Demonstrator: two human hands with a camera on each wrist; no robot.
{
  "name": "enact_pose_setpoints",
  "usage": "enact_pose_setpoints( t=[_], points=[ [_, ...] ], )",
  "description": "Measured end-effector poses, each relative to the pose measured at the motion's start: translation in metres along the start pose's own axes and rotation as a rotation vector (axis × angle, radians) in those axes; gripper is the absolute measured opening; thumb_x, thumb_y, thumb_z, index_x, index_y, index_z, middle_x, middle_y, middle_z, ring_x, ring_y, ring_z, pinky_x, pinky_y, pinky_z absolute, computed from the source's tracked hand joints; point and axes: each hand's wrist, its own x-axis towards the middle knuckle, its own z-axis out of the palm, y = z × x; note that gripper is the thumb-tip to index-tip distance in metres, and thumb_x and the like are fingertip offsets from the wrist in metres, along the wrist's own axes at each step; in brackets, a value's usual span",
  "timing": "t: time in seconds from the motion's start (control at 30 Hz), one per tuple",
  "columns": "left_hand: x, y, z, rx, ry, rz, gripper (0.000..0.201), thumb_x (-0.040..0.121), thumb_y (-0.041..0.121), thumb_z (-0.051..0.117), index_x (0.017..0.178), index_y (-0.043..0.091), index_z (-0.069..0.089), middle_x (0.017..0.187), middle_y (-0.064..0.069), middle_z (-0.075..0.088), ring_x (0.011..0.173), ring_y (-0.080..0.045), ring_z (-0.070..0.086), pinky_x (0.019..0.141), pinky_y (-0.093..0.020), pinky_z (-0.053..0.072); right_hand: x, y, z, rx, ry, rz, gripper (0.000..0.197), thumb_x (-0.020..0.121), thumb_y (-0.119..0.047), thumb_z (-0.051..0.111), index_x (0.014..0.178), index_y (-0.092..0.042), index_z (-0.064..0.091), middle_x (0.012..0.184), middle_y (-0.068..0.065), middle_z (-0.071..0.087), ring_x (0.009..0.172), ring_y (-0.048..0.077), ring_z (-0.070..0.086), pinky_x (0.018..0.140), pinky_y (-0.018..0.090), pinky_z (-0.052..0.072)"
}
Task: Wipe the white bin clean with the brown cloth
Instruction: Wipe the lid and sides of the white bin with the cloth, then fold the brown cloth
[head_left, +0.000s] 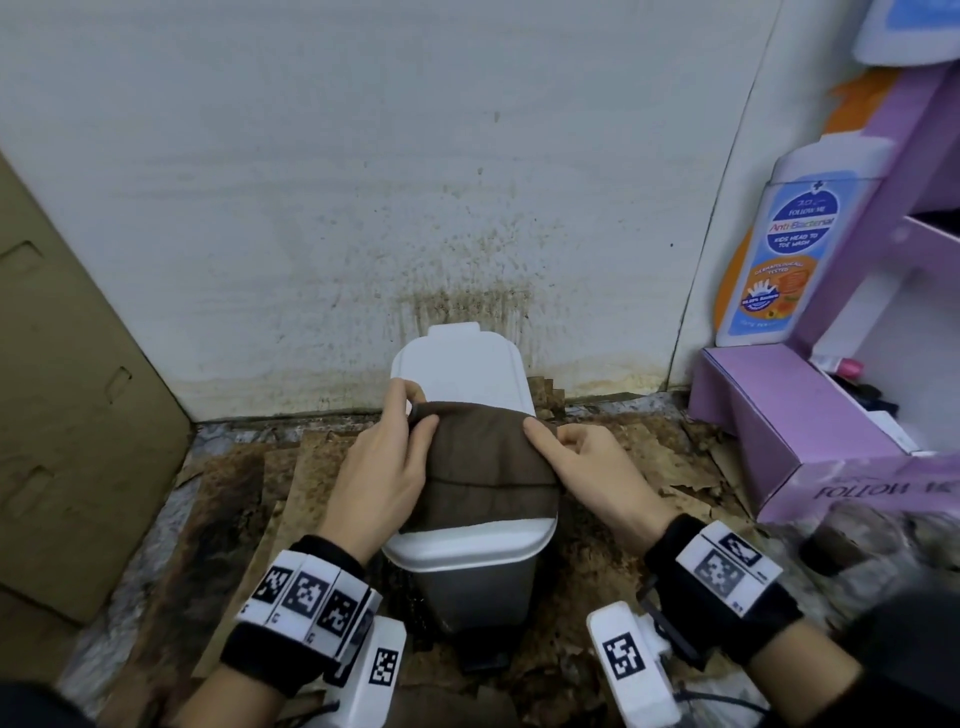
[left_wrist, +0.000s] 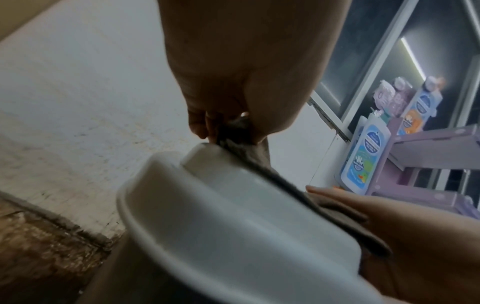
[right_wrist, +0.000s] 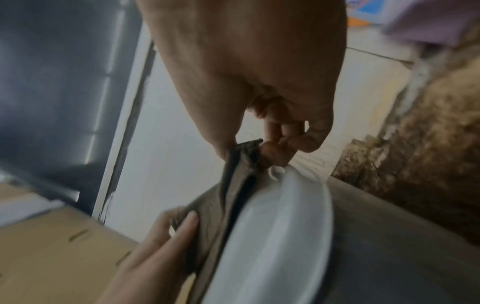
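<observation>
A small pedal bin with a white lid (head_left: 457, 364) and grey body stands on the floor against the wall. The brown cloth (head_left: 488, 467) lies folded across the near half of the lid. My left hand (head_left: 384, 467) pinches the cloth's far left corner between thumb and fingers, seen close in the left wrist view (left_wrist: 228, 127). My right hand (head_left: 587, 462) pinches the far right corner, shown in the right wrist view (right_wrist: 259, 152). The white lid (left_wrist: 233, 236) fills the lower left wrist view; the lid's rim (right_wrist: 272, 236) shows beside the cloth (right_wrist: 221, 205).
The white wall (head_left: 363, 182) behind the bin is stained brown near the floor. A brown cardboard box (head_left: 67, 389) stands left. A purple display stand (head_left: 810, 431) with wash bottles (head_left: 789, 249) stands right. Dirty torn cardboard (head_left: 234, 509) covers the floor.
</observation>
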Motion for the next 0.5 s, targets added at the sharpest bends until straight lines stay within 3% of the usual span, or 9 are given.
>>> enact_pose_setpoints(
  t=[0.07, 0.17, 0.27, 0.4, 0.5],
  points=[
    [-0.001, -0.003, 0.001, -0.021, 0.031, -0.008, 0.01, 0.106, 0.031, 0.046, 0.109, 0.025, 0.039, 0.076, -0.001, 0.064, 0.068, -0.013, 0.062, 0.059, -0.039, 0.047, 0.0, 0.001, 0.001, -0.112, 0.025, -0.059, 0.072, 0.089, -0.07, 0.055, 0.088, 0.001, 0.066, 0.077, 0.014, 0.071, 0.074, 0.027, 0.068, 0.069, 0.038, 0.051],
    [0.002, -0.008, 0.002, -0.019, 0.067, -0.054, 0.016, 0.104, 0.036, 0.051, 0.107, 0.02, 0.052, 0.086, 0.008, 0.068, 0.077, -0.001, 0.062, 0.066, -0.035, 0.052, -0.007, -0.009, -0.003, -0.247, 0.079, -0.153, 0.057, 0.098, -0.059, 0.051, 0.082, -0.006, 0.057, 0.066, -0.003, 0.054, 0.058, 0.006, 0.05, 0.055, 0.021, 0.037],
    [0.006, -0.007, 0.004, 0.004, 0.106, -0.06, 0.027, 0.103, 0.039, 0.052, 0.092, 0.015, 0.056, 0.076, 0.002, 0.063, 0.07, -0.004, 0.059, 0.06, -0.037, 0.046, -0.013, -0.022, -0.011, -0.337, 0.121, -0.267, 0.044, 0.103, -0.052, 0.049, 0.076, -0.017, 0.049, 0.064, -0.006, 0.049, 0.054, 0.0, 0.048, 0.051, 0.018, 0.036],
    [0.017, 0.014, 0.004, -0.052, 0.114, -0.03, 0.028, 0.104, 0.041, 0.049, 0.1, 0.015, 0.059, 0.084, -0.002, 0.067, 0.075, -0.007, 0.061, 0.067, -0.041, 0.053, -0.017, -0.035, -0.033, -0.433, 0.156, -0.342, 0.041, 0.104, -0.052, 0.046, 0.079, -0.02, 0.047, 0.066, -0.004, 0.05, 0.057, 0.006, 0.049, 0.053, 0.021, 0.038],
    [0.034, 0.04, 0.006, -0.064, 0.108, 0.037, 0.023, 0.105, 0.039, 0.049, 0.097, 0.02, 0.058, 0.084, 0.005, 0.065, 0.078, -0.003, 0.061, 0.064, -0.029, 0.05, -0.02, -0.049, -0.066, -0.511, 0.167, -0.383, 0.037, 0.104, -0.053, 0.046, 0.083, -0.022, 0.049, 0.067, -0.003, 0.055, 0.062, 0.01, 0.053, 0.056, 0.024, 0.04]
  ],
)
